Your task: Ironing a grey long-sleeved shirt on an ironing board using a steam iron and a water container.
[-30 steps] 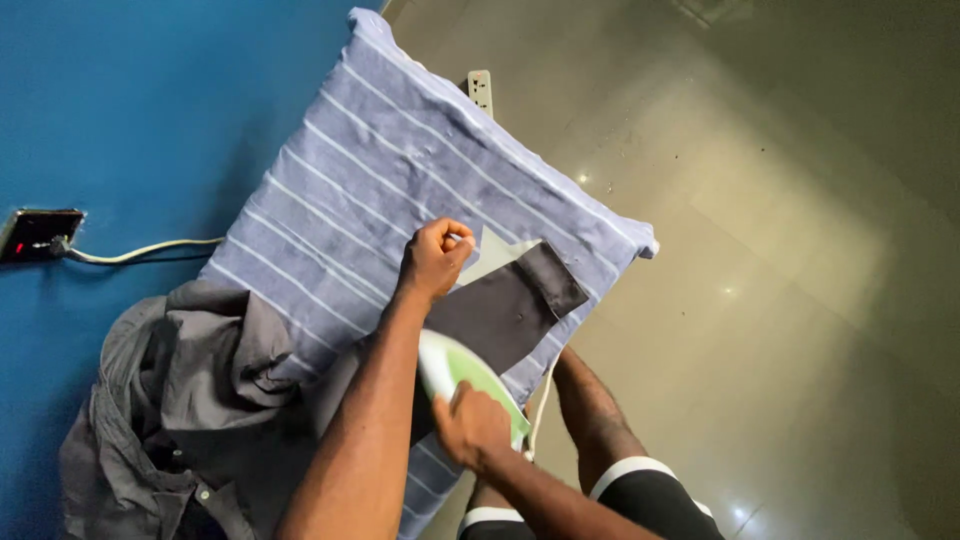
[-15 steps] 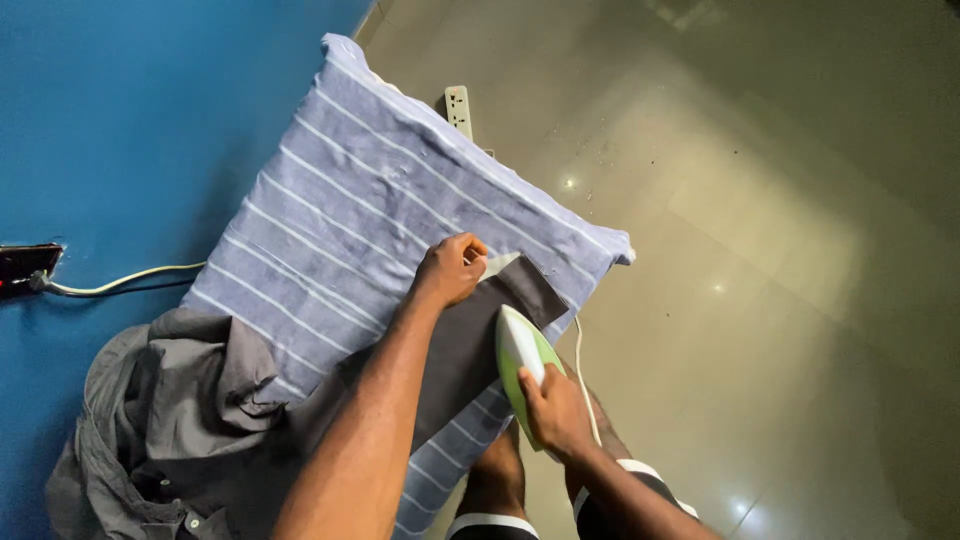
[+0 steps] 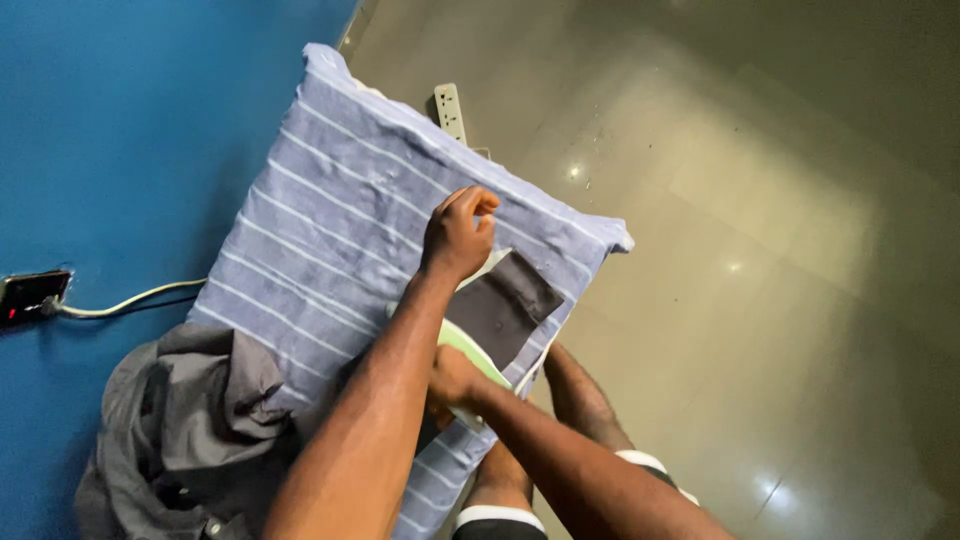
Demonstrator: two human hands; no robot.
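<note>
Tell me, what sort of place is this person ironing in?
Probably a room in a home: a blue painted wall with a wall socket, a glossy tiled floor, and a striped padded cloth used as an ironing surface.

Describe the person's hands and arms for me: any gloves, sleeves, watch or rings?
Both the left hand and the right hand are bare, with no gloves. Both forearms are uncovered as far as the view shows, with no sleeves, watch or bracelet visible. No rings can be made out, though the fingers are small and partly curled.
</note>
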